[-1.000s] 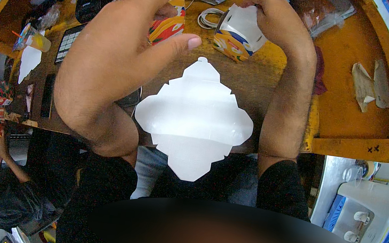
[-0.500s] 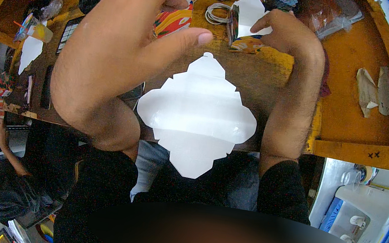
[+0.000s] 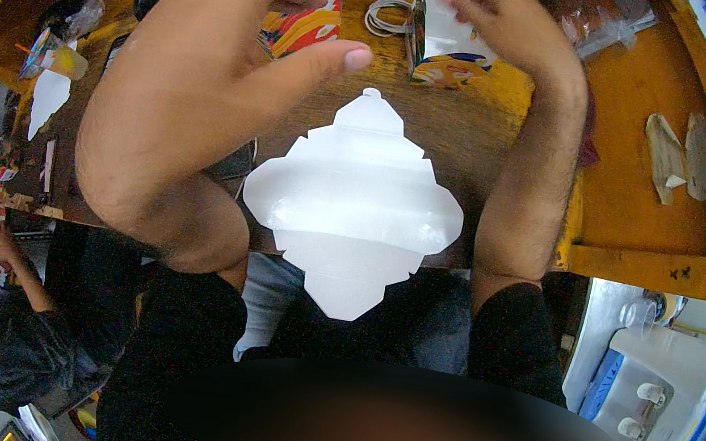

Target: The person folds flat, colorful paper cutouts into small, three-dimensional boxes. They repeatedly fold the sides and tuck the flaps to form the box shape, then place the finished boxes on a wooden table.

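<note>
- White carton blank (image 3: 355,194): one, unfolded, overhanging the near edge of our table (image 3: 459,136)
- Our left hand (image 3: 208,65): fingers spread loose
- Our right hand (image 3: 519,32): at one patterned box (image 3: 451,71), can't tell if gripping

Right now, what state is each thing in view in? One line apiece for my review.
Left hand: open, thumb spread from the fingers.
Right hand: fingers bent at the patterned box; grip unclear.
Patterned box: partly folded, white side showing.
White card blank: unfolded, near end past the table edge.
White cable: coiled.
Clear plastic bag: crumpled.
</note>
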`<act>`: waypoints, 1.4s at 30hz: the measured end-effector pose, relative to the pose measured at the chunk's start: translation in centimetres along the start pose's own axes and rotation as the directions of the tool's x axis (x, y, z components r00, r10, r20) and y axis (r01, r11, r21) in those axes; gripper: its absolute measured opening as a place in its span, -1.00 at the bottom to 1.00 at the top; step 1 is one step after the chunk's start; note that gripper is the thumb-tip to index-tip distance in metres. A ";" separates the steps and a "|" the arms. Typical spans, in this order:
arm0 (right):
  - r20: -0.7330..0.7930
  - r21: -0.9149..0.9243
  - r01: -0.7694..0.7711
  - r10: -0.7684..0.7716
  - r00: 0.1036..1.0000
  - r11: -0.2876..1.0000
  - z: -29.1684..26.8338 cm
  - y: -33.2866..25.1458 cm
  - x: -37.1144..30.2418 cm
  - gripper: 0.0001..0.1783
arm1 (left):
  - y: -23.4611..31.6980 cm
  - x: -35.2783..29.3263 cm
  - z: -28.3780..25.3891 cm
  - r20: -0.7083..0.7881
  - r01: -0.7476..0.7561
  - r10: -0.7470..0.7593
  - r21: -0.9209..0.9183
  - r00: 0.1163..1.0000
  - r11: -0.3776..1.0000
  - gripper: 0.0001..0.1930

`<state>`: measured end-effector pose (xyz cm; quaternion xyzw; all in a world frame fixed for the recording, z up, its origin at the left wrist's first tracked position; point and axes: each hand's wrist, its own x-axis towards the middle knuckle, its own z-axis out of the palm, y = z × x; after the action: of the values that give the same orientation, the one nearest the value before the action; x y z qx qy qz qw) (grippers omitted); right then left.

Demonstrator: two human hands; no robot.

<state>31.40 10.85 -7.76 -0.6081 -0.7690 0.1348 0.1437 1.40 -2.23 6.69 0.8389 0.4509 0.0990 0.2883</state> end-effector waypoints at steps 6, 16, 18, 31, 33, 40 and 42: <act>-0.118 -0.051 -0.105 0.099 0.988 0.993 -2.4 2.7 -2.3 -0.55 | -7.9 1.9 3.7 -0.342 -0.285 0.300 0.092 0.891 0.954 -0.41; 0.019 -0.036 -0.137 0.137 0.990 0.990 -3.4 -3.2 -3.5 -0.55 | -8.1 2.9 4.2 -0.224 -0.270 0.251 -0.058 0.942 0.961 -0.17; -0.120 0.084 -0.102 0.111 0.986 0.991 -4.5 -4.5 -5.1 -0.57 | -8.3 4.0 4.9 -0.260 -0.308 0.323 0.101 0.910 0.946 0.03; -0.282 0.544 0.366 -0.247 0.927 0.755 -7.9 -7.9 -10.5 -0.55 | -9.6 8.8 5.0 -0.153 -0.496 0.472 -0.271 0.868 0.825 0.40; -0.223 0.554 0.396 -0.328 0.918 0.732 -8.7 -6.5 -11.4 -0.56 | -9.9 8.2 4.6 -0.183 -0.503 0.470 -0.378 0.863 0.777 0.41; -0.289 0.616 0.446 -0.340 0.895 0.649 -8.6 -5.5 -11.8 -0.68 | -10.3 7.3 4.0 -0.246 -0.522 0.460 -0.388 0.853 0.760 0.49; -0.373 0.597 0.470 -0.293 0.880 0.650 -8.6 -5.8 -12.2 -0.70 | -10.3 7.3 3.9 -0.269 -0.539 0.468 -0.356 0.841 0.764 0.51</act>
<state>32.21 -2.01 1.69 -0.3488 -0.7548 0.2939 0.4714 0.12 6.55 -3.09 0.8363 0.1985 0.3357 0.3853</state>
